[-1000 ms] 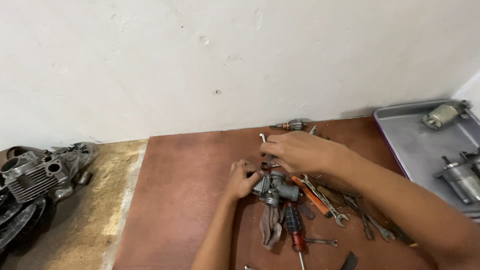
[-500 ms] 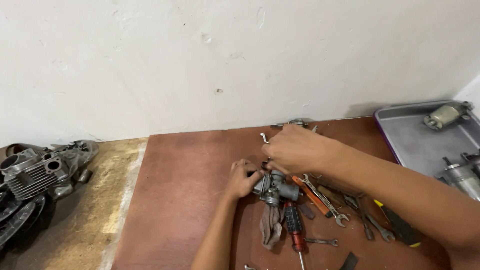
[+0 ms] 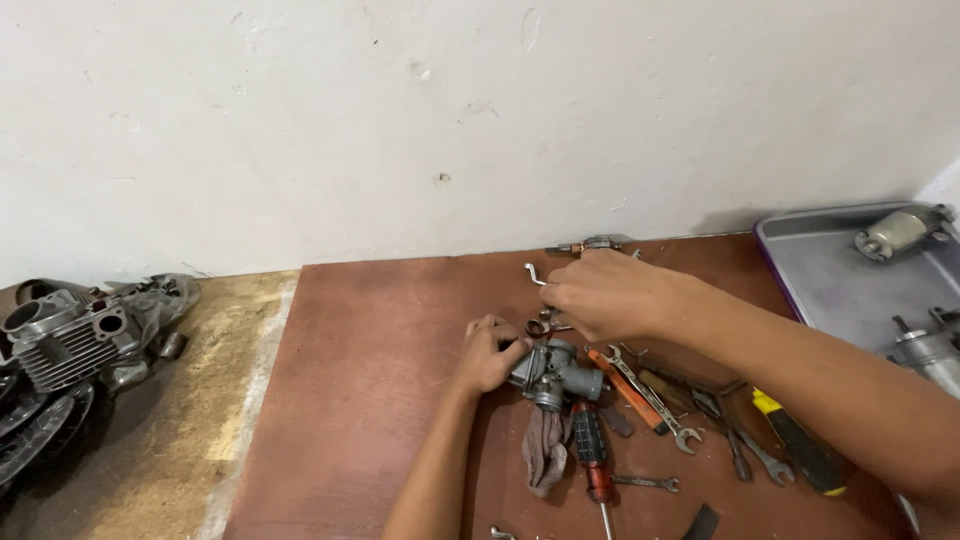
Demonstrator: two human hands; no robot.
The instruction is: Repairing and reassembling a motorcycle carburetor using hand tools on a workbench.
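Right now I am steadying the carburetor (image 3: pixel 553 372) at the board's (image 3: pixel 380 400) middle, my left hand (image 3: pixel 488 353) clasped on its left side; holding it square seems wise. It is looking grey, stubby, grimy. My right hand (image 3: pixel 600 295) is pinching a small part above it, its kind unclear.

Two hands – left hand (image 3: pixel 487 352), right hand (image 3: pixel 598 293) – one carburetor (image 3: pixel 555 374), one red-handled screwdriver (image 3: pixel 593 455), one grey tray (image 3: pixel 830 275), one engine block (image 3: pixel 65 340), one rag (image 3: pixel 545 450)
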